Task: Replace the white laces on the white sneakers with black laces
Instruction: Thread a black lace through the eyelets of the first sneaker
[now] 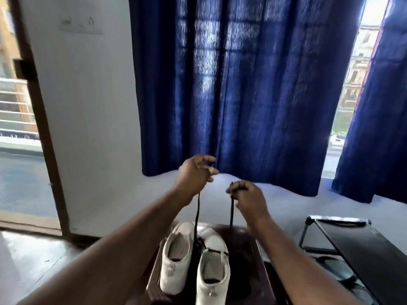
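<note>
1. Two white sneakers stand side by side on one dark table (246,249), heels toward its near edge and toes toward its far edge. The left sneaker (176,258) and the right sneaker (212,267) are just beside each other.
2. One black lace (197,212) crosses the front eyelets of the right sneaker. Its two strands rise from there, apart from each other, above the table's far edge.
3. Two hands are raised over the far edge, each holding one strand. The left hand (196,175), the higher one, has its fingers curled round the left strand. The right hand (246,194), lower, pinches the right strand near its tip.
4. Two dark blue curtains hang behind: a wide curtain (242,84) and a narrower side curtain (378,106).
5. One black folding stand (363,243) sits beyond the table's right edge.
</note>
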